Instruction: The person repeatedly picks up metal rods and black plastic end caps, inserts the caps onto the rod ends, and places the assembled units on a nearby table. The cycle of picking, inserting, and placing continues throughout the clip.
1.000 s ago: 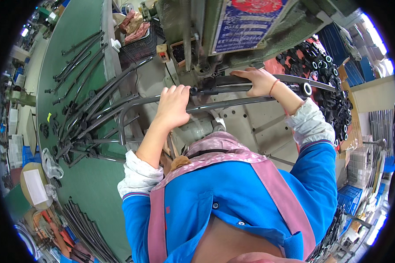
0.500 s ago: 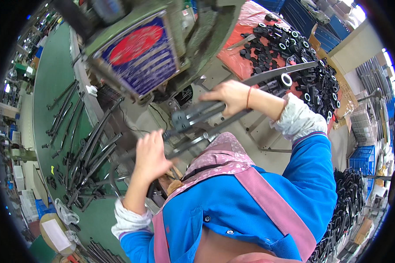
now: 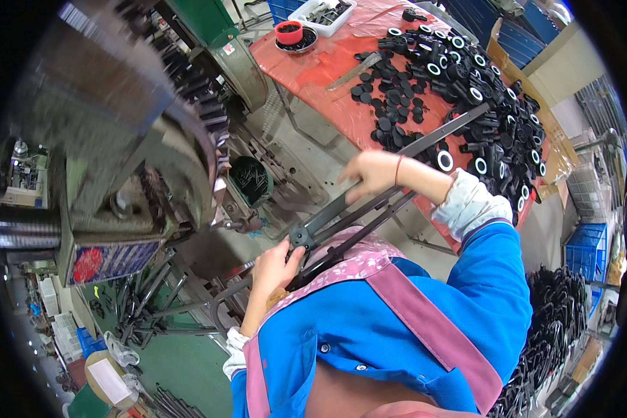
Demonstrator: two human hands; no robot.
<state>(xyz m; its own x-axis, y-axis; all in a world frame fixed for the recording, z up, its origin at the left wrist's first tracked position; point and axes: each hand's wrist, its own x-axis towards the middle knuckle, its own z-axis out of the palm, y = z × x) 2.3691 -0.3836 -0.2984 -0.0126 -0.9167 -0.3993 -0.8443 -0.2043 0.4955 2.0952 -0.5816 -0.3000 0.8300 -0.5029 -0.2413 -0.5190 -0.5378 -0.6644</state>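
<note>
A long black metal frame [image 3: 327, 221] of several bars, joined at a dark pivot bracket [image 3: 301, 238], slants across my front from lower left to upper right. My left hand [image 3: 275, 268] is closed on the bracket end, its thumb pressed near the joint. Farther along, my right hand [image 3: 375, 173] lies over the bars, its fingers curled around them and partly blurred. One flat bar [image 3: 449, 131] passes under my right wrist and reaches over the red-covered table [image 3: 306, 73]. The frame's lower bars lie close against my pink apron [image 3: 352, 247].
A green press machine [image 3: 132, 188] stands at left. Black parts with white rings [image 3: 477, 94] and black discs [image 3: 393, 97] cover the table, alongside a red bowl [image 3: 289, 33] and white tray [image 3: 320, 17]. Black bars [image 3: 143, 292] lie on a green bench [image 3: 181, 355] at left.
My view has swung left across the machine. My left hand has drawn in toward my body with the frame and now grips its bracket. My right hand has moved slightly along the bars.
</note>
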